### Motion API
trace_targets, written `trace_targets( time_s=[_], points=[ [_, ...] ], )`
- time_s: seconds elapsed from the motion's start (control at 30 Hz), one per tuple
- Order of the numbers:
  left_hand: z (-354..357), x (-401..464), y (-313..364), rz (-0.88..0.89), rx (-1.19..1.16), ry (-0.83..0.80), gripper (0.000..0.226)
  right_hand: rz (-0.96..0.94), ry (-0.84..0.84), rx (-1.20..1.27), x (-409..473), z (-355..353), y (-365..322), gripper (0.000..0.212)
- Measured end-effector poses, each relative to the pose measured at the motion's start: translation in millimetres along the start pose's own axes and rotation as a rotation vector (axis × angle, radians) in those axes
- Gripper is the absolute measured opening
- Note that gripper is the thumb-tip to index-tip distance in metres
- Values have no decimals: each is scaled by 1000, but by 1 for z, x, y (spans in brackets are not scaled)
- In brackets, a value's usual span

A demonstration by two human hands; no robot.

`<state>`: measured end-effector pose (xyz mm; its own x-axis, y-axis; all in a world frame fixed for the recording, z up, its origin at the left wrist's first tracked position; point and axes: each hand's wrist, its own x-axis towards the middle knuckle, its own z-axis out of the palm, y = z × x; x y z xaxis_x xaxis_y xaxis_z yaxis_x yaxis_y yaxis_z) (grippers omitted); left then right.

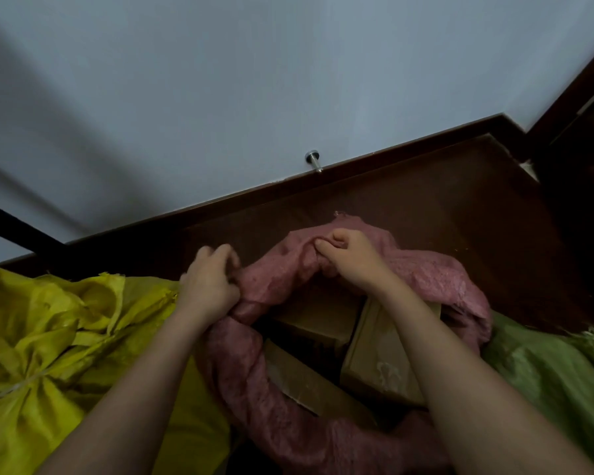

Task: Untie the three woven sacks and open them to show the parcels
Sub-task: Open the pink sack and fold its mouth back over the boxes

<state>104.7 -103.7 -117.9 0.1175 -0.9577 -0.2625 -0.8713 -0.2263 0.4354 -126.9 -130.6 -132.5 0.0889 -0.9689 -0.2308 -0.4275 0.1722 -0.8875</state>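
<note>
Three woven sacks lay side by side on the dark wooden floor (460,207) below a pale wall (254,80): at the left the yellow sack (48,337) sat with its mouth gathered and tied, and just beside it the left hand (208,286) had its fingers curled round the rolled rim of the pink sack (271,406). That middle sack stood open, showing brown cardboard parcels (374,358) inside, while the right hand (352,257) pinched the far rim in curled fingers. Furthest right, touching the pink one, lay the green sack (556,371), its mouth out of view.
</note>
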Motion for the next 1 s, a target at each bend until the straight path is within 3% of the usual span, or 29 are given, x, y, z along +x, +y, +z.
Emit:
trace_targets(
  time_s=[0.03,0.1,0.17,0.23,0.33,0.47,0.53,0.6,0.73,0.9,1.0],
  points=[
    [-1,-1,11,123,-50,42,24,-3,12,-1,1,-1,-1,34],
    [3,-1,25,228,-215,-34,17,-6,34,-11,3,-3,-4,36],
    [13,-3,31,260,-136,-135,30,-8,59,-7,5,-5,-7,32],
    [26,-2,28,271,-101,-140,29,22,77,28,4,-8,-8,11],
    [36,5,28,125,-328,-98,18,-72,121,-34,0,-13,-3,29],
    [30,19,28,-199,-685,-85,27,-436,57,-395,-9,-19,7,56],
    [23,21,32,-250,-704,-49,32,-537,16,-723,-11,-21,16,61],
    [17,21,35,-269,-666,-3,33,-549,18,-879,-10,-23,26,52],
    [6,21,28,-380,-752,-100,25,-405,20,-519,-3,-38,36,11],
    [4,26,13,-429,-887,-290,21,-101,-75,-67,13,-53,30,9],
    [9,32,4,-365,-797,-230,20,9,-67,143,21,-47,33,12]
  ],
)
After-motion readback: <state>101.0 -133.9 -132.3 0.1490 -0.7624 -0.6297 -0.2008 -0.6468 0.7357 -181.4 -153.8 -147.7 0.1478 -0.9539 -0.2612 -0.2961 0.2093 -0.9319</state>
